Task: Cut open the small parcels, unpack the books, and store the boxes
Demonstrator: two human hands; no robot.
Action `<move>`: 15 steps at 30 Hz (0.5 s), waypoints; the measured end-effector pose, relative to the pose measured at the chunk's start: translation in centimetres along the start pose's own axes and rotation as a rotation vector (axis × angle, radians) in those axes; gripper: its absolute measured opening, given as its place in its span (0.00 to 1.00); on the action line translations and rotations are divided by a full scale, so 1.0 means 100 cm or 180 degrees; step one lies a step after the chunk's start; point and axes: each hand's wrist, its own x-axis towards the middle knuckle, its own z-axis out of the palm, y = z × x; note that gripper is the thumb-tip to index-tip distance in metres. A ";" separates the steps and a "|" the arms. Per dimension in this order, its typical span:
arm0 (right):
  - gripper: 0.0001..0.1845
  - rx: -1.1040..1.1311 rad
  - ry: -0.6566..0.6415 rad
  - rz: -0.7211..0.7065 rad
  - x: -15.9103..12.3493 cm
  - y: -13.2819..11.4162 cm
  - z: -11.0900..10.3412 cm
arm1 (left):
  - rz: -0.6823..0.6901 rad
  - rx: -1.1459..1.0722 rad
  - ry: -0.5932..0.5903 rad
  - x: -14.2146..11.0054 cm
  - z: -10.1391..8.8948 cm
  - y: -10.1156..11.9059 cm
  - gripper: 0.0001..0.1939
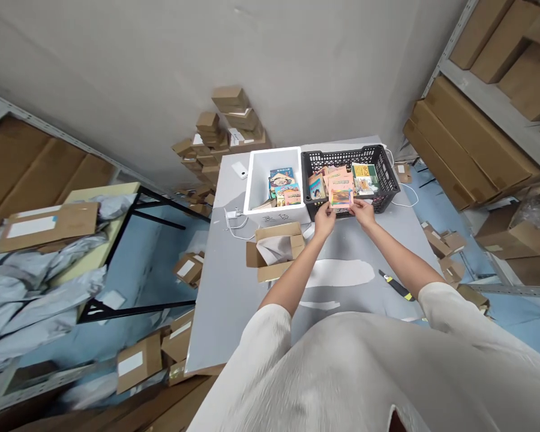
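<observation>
A pink booklet (342, 196) with a picture on its cover is held at its lower corners, my left hand (325, 220) on one side and my right hand (363, 213) on the other. Both hands are closed on it at the near rim of a black plastic crate (387, 174). Inside the crate lie more booklets, among them a green and yellow one (365, 179) and a blue one (316, 188). A white foam box (276, 215) stands directly left of the crate, with several colourful booklets (284, 185) in it.
On the grey table (234, 288), an open cardboard box (276, 273) with white paper sits before the foam box. A utility knife (396, 285) lies right. A white charger (234, 214) with cable and a small white device (239, 170) lie left. Stacked cartons (234, 117) stand behind.
</observation>
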 end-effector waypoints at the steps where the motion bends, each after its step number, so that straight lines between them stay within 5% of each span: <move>1: 0.19 0.0032 -0.0005 -0.0023 0.011 -0.001 0.002 | -0.0019 -0.0008 0.0053 0.009 0.003 -0.001 0.26; 7: 0.18 0.0119 -0.0140 0.0023 0.036 0.015 -0.001 | 0.0059 -0.0008 0.0167 0.016 0.008 -0.015 0.21; 15: 0.14 -0.0211 -0.0512 0.0081 -0.003 0.035 0.004 | -0.0031 0.0018 0.0240 -0.015 -0.013 -0.026 0.19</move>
